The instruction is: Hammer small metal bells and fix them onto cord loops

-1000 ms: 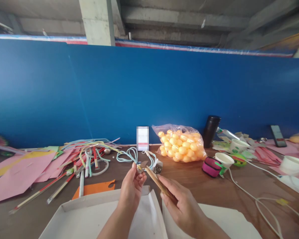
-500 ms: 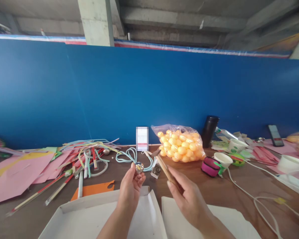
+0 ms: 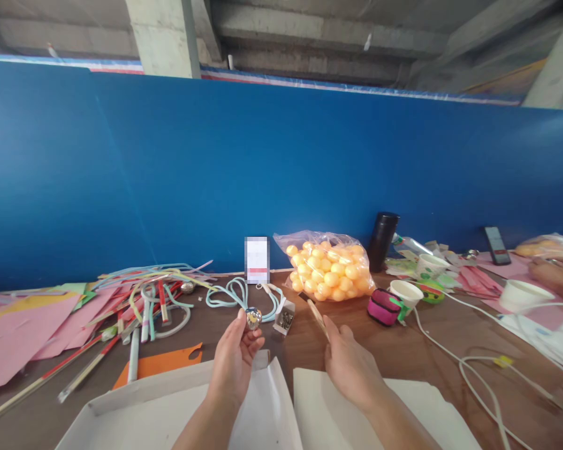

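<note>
The right hand (image 3: 350, 369), gripping the hammer (image 3: 318, 315), has drawn it clear of the metal ball (image 3: 252, 319) pinched by the left hand (image 3: 234, 362); that tap seems done.

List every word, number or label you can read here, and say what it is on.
No text can be read.
White card: blurred out, only a red stripe shows.
Paper cup: green print, too small to read.
Phone: too small to read.
Metal ball in left hand, wooden stick in right hand: no markings.
</note>
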A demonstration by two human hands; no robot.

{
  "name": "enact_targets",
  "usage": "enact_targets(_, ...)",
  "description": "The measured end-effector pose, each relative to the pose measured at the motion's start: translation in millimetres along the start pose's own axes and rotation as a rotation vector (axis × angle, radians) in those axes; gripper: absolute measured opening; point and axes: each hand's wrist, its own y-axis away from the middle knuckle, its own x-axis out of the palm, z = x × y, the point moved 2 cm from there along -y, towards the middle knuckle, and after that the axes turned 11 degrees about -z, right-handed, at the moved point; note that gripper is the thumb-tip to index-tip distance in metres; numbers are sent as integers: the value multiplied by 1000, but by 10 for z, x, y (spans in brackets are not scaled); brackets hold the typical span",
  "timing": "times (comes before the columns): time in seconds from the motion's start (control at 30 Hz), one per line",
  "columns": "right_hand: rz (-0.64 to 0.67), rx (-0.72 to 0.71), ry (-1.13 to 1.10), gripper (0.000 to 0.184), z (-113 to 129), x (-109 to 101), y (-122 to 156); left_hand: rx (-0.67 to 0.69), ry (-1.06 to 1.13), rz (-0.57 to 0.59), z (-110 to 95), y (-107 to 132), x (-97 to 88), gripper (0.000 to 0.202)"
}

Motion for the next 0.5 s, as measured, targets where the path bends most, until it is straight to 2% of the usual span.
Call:
enact_targets(0.37, 0, -17, 95, 50, -82, -38, -48, 13, -63, 3, 21, -12, -3, 25)
enact_targets(0.5, 6, -44, 96, 35, -85, -117, -51, 20, -71, 4, 17, -1, 0, 25)
